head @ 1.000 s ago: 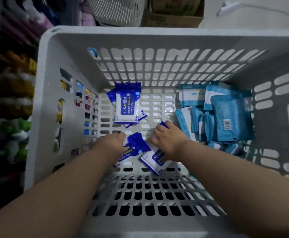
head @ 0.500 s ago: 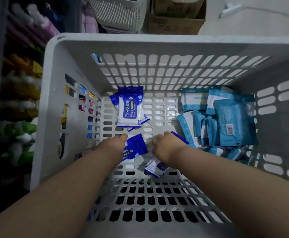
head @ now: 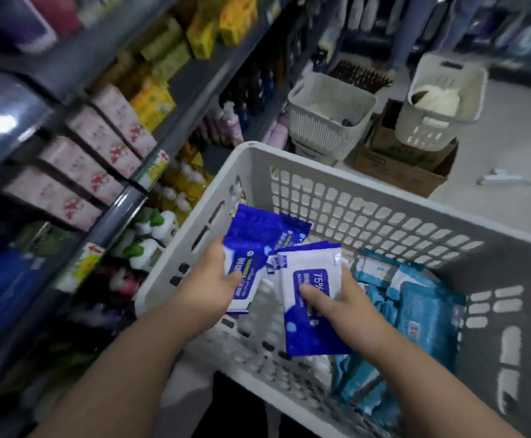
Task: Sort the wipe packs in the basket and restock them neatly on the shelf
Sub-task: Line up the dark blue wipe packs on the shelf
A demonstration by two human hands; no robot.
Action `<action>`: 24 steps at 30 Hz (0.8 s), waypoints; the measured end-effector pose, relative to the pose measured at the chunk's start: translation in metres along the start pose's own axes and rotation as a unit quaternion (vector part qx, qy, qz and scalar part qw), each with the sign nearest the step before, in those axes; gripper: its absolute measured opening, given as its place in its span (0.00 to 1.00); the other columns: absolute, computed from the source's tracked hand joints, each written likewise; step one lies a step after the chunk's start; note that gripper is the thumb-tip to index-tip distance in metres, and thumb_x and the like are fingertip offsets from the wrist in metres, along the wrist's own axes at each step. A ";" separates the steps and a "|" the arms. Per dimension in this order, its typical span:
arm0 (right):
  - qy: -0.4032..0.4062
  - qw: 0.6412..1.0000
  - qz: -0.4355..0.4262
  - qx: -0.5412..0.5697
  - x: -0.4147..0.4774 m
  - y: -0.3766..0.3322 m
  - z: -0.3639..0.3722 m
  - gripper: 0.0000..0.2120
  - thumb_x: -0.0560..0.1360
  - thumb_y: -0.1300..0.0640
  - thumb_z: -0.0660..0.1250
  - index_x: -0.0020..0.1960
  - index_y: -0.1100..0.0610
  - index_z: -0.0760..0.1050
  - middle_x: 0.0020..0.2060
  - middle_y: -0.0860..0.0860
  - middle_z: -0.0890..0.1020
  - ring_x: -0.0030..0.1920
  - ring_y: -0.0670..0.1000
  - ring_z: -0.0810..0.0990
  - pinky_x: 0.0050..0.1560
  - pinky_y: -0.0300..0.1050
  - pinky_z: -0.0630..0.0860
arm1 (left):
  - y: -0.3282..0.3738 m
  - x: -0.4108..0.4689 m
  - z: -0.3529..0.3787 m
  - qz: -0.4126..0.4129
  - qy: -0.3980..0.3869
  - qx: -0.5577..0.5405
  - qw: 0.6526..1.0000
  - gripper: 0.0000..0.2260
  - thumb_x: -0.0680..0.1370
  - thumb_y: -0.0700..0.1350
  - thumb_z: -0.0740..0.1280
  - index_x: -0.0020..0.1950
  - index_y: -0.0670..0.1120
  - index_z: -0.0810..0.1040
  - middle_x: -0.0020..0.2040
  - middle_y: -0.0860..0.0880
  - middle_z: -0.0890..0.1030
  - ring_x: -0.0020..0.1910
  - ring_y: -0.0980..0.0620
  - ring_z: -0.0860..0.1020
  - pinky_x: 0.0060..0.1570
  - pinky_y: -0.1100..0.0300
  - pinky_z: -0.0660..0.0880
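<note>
**Sorting stage, head view.** The basket (head: 381,197) stands just beside the shelf (head: 120,208), with its left wall toward the shelf rail, so a pack can pass from one to the other on a short reach. The stock is split by colour. The teal packs (head: 428,311) lie heaped against the right wall. The blue packs (head: 254,238) are lifted clear of the basket floor, over its left half. This split suggests that the blue kind is being gathered first for the shelf and the teal left for a later pass.

The left hand (head: 209,286) grips the blue packs as a fanned bunch. Its thumb lies across the printed front, and the fingers go behind, out of sight. Motion blur leaves the count uncertain; it is probably two or three. The bunch stands nearly upright on the side of the basket nearest the shelf.

The right hand (head: 349,306) holds a single blue pack (head: 313,327) with the label facing up. The thumb presses on the front and the fingers curl round the right edge. The pack's upper corner overlaps the bunch, which fits squaring all the packs into one pile before shelving.

Both forearms reach forward and down over the near rim, with the wrists angled toward each other and the thumbs uppermost.
</note>
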State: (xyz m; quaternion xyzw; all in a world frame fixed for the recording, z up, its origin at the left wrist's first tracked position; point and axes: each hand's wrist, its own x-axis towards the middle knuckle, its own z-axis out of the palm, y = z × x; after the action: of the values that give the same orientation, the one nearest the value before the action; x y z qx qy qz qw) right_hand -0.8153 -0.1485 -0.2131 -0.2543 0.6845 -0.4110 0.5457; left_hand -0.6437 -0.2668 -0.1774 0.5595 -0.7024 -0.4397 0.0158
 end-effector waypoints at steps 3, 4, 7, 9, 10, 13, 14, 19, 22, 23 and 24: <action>-0.014 0.989 0.009 0.144 -0.028 -0.022 0.002 0.08 0.78 0.61 0.62 0.56 0.53 0.73 0.41 0.52 0.85 0.39 0.52 0.84 0.38 0.47 0.79 | 0.013 -0.052 -0.013 0.032 0.100 -0.114 0.988 0.18 0.79 0.40 0.64 0.65 0.56 0.64 0.53 0.58 0.77 0.44 0.67 0.74 0.40 0.71 0.68; -0.027 0.983 0.014 0.178 -0.038 -0.032 0.005 0.09 0.77 0.63 0.60 0.55 0.54 0.73 0.40 0.54 0.85 0.38 0.54 0.84 0.39 0.50 0.80 | 0.015 -0.069 -0.018 0.036 0.124 -0.141 0.982 0.17 0.79 0.41 0.64 0.63 0.57 0.65 0.51 0.61 0.77 0.43 0.70 0.74 0.37 0.76 0.68; -0.069 0.975 0.006 0.211 -0.064 -0.054 0.018 0.09 0.76 0.66 0.59 0.52 0.58 0.74 0.38 0.57 0.83 0.34 0.56 0.83 0.38 0.52 0.80 | 0.014 -0.112 -0.035 0.036 0.174 -0.201 0.963 0.13 0.78 0.42 0.66 0.53 0.60 0.70 0.50 0.62 0.80 0.45 0.67 0.79 0.46 0.70 0.74; -0.087 0.976 -0.010 0.200 -0.079 -0.068 0.035 0.09 0.75 0.66 0.61 0.53 0.59 0.75 0.39 0.59 0.83 0.35 0.57 0.82 0.40 0.56 0.80 | 0.009 -0.142 -0.052 0.030 0.209 -0.226 0.951 0.13 0.77 0.41 0.67 0.50 0.61 0.72 0.49 0.62 0.81 0.46 0.64 0.81 0.50 0.63 0.77; -0.096 0.977 -0.020 0.191 -0.086 -0.076 0.046 0.09 0.75 0.66 0.62 0.54 0.60 0.75 0.40 0.60 0.83 0.36 0.58 0.83 0.41 0.57 0.80 | 0.006 -0.157 -0.061 0.032 0.227 -0.235 0.945 0.13 0.77 0.41 0.67 0.49 0.61 0.73 0.47 0.63 0.82 0.45 0.65 0.81 0.47 0.66 0.77; -0.159 0.974 -0.061 0.148 -0.106 -0.101 0.085 0.10 0.75 0.65 0.64 0.56 0.59 0.75 0.45 0.61 0.84 0.40 0.60 0.84 0.41 0.58 0.81 | -0.011 -0.200 -0.090 0.032 0.289 -0.249 0.924 0.14 0.76 0.42 0.69 0.51 0.61 0.73 0.46 0.65 0.81 0.44 0.68 0.80 0.44 0.71 0.74; -0.178 0.972 -0.072 0.134 -0.113 -0.109 0.101 0.10 0.74 0.64 0.64 0.55 0.59 0.75 0.45 0.60 0.84 0.41 0.60 0.84 0.41 0.58 0.81 | -0.020 -0.215 -0.100 0.028 0.310 -0.254 0.916 0.14 0.76 0.42 0.69 0.51 0.62 0.73 0.46 0.66 0.81 0.44 0.67 0.80 0.46 0.68 0.75; -0.241 0.960 -0.128 0.063 -0.152 -0.134 0.202 0.12 0.71 0.63 0.68 0.55 0.58 0.76 0.45 0.59 0.85 0.44 0.60 0.84 0.46 0.62 0.80 | -0.083 -0.290 -0.154 0.006 0.407 -0.285 0.868 0.17 0.76 0.39 0.69 0.50 0.62 0.73 0.45 0.68 0.82 0.45 0.64 0.81 0.49 0.61 0.76; -0.280 0.946 -0.159 0.038 -0.183 -0.138 0.272 0.14 0.68 0.63 0.73 0.52 0.60 0.77 0.41 0.58 0.85 0.38 0.55 0.84 0.42 0.57 0.81 | -0.129 -0.340 -0.183 0.002 0.466 -0.292 0.835 0.17 0.75 0.38 0.69 0.50 0.62 0.74 0.45 0.67 0.82 0.45 0.64 0.81 0.49 0.62 0.77; -0.300 0.939 -0.166 0.031 -0.194 -0.139 0.295 0.20 0.62 0.59 0.78 0.52 0.60 0.77 0.41 0.58 0.85 0.38 0.55 0.84 0.42 0.56 0.81 | -0.146 -0.357 -0.193 0.000 0.484 -0.290 0.826 0.18 0.75 0.37 0.69 0.50 0.62 0.73 0.44 0.69 0.81 0.44 0.66 0.80 0.48 0.65 0.76; -0.319 0.932 -0.171 0.025 -0.204 -0.139 0.317 0.27 0.56 0.55 0.81 0.51 0.59 0.78 0.42 0.58 0.85 0.39 0.56 0.84 0.43 0.57 0.81 | -0.162 -0.374 -0.201 0.000 0.496 -0.287 0.819 0.18 0.75 0.37 0.68 0.50 0.62 0.73 0.44 0.70 0.81 0.43 0.67 0.80 0.46 0.68 0.75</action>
State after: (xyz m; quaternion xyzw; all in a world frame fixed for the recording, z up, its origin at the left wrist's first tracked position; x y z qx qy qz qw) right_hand -0.4698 -0.1504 -0.0077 -0.4712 0.4099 -0.4123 0.6633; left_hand -0.2755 -0.0865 0.0187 0.6720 -0.4412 -0.2844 0.5224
